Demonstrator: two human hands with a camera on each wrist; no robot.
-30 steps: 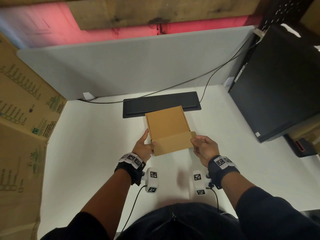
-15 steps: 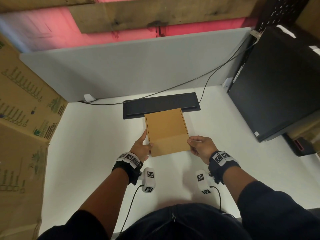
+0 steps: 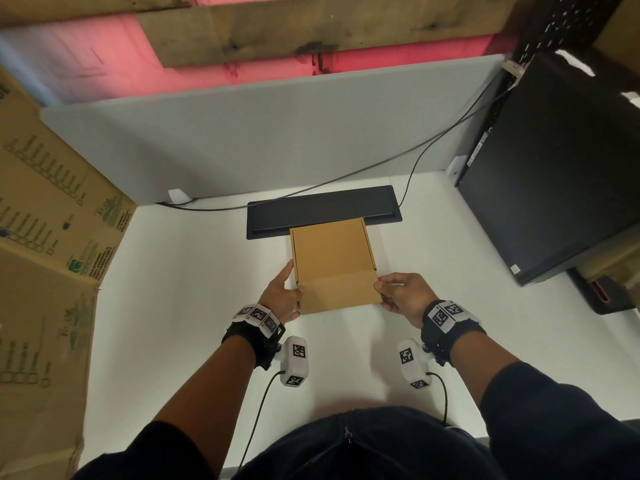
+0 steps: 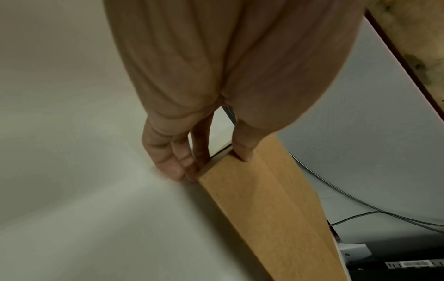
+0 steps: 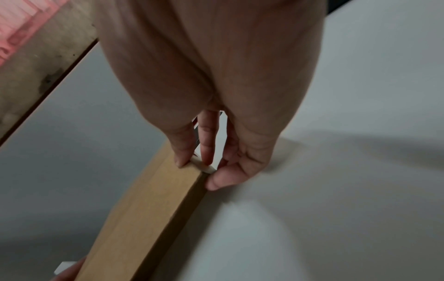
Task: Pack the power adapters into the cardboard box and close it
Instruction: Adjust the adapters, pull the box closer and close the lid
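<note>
Cardboard box (image 3: 333, 258) lid down, contents hidden. My left hand (image 3: 281, 299) and right hand (image 3: 403, 295) pinch its near corners; bare surface (image 3: 194, 306) either side.

Bare white table (image 3: 194, 306) both sides of cardboard box (image 3: 332, 251), black tray (image 3: 322, 207) touching behind, monitor (image 3: 554, 168) far right

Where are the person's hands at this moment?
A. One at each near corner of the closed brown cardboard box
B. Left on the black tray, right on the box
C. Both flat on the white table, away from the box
A: the left hand and right hand each pinch a near corner of the closed brown cardboard box.
</note>
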